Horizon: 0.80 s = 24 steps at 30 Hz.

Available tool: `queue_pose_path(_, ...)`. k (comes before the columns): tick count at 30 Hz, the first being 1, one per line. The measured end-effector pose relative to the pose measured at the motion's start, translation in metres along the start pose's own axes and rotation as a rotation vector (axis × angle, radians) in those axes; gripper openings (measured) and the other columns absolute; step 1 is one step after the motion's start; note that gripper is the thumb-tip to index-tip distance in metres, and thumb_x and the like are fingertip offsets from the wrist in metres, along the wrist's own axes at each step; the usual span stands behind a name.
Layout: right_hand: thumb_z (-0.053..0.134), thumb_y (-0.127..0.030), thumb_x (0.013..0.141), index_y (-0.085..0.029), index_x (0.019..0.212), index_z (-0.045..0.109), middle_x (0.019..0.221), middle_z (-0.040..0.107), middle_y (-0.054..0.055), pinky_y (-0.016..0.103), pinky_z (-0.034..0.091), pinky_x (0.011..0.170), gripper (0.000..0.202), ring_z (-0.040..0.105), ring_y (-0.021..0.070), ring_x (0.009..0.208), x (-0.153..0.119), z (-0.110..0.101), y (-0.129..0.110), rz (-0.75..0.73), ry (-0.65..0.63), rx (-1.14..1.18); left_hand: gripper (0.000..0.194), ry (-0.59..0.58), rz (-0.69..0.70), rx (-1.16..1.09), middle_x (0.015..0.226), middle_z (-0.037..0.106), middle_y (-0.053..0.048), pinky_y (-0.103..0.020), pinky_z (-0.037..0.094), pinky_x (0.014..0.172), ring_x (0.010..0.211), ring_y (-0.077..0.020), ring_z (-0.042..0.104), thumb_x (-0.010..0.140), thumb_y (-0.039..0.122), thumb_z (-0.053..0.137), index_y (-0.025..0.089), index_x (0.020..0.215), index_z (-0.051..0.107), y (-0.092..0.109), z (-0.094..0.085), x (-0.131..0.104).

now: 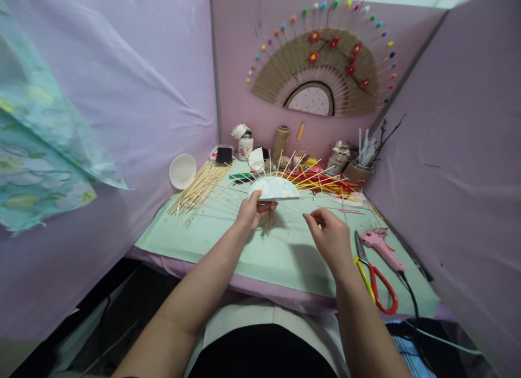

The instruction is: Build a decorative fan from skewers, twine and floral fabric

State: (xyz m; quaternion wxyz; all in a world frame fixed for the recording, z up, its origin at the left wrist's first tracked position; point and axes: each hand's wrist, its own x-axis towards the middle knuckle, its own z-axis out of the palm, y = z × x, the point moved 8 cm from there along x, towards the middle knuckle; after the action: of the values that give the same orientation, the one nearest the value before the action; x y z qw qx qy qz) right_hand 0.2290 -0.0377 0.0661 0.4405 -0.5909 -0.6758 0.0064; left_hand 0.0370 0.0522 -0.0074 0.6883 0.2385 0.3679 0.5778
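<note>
While pinching a flat, pale-blue floral half-disc (pixel 279 188) by its left end in the left hand (pixel 252 210), above the pale-green worktop (pixel 260 256), also pinches one slender, whitish stick (pixel 294 209) in the right hand (pixel 328 234), near the straight edge. Looks well advanced, with thin tan wooden spokes (pixel 270 161) fanned around the curve; perhaps not complete, given that unattached stick and the heap of loose straw-coloured sticks (pixel 201 190) farther left. Cannot make out any brand, label or writing.
</note>
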Motion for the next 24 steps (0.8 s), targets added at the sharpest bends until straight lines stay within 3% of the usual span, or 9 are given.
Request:
queue_pose_path(6,0.053,-0.040,0.091,-0.021,0.071,0.054,0.068,0.062,0.002,0.028,0.038,0.064,0.028,0.054,0.0163,0.063,0.011,0.021,-0.012,-0.077,0.000,-0.014,0.021,-0.017,-0.001,0.022,0.068,0.073,-0.011,-0.029,0.056,0.064,0.063,-0.0210,0.072,0.088,0.026,0.050,0.010,0.094,0.063,-0.002,0.002,-0.001)
queue_pose_path(12,0.053,-0.040,0.090,-0.020,0.072,0.056,0.069,0.063,0.003,0.029,0.040,0.065,0.027,0.056,0.0164,0.064,0.016,0.023,-0.011,-0.062,0.023,0.039,0.022,-0.048,0.039,0.026,0.071,0.074,-0.012,-0.029,0.056,0.065,0.064,-0.0212,0.072,0.086,0.026,0.055,0.008,0.096,0.064,0.005,0.006,-0.004)
queue_pose_path(17,0.054,-0.045,0.089,-0.020,0.075,0.059,0.070,0.064,0.002,0.028,0.042,0.062,0.028,0.054,0.0154,0.061,0.018,0.024,0.000,0.016,0.029,0.208,0.027,-0.175,0.132,0.053,0.086,0.076,-0.013,-0.033,0.057,0.078,0.076,-0.0223,0.074,0.080,0.027,0.067,0.009,0.101,0.066,0.018,0.014,-0.002)
queue_pose_path(24,0.056,-0.043,0.089,-0.020,0.076,0.060,0.071,0.064,0.002,0.028,0.042,0.063,0.026,0.053,0.0146,0.061,0.022,0.023,0.005,0.031,0.185,0.216,0.041,-0.376,0.222,0.163,0.108,0.074,-0.012,-0.040,0.054,0.093,0.099,-0.0255,0.070,0.071,0.033,0.079,0.012,0.105,0.070,0.039,0.029,0.001)
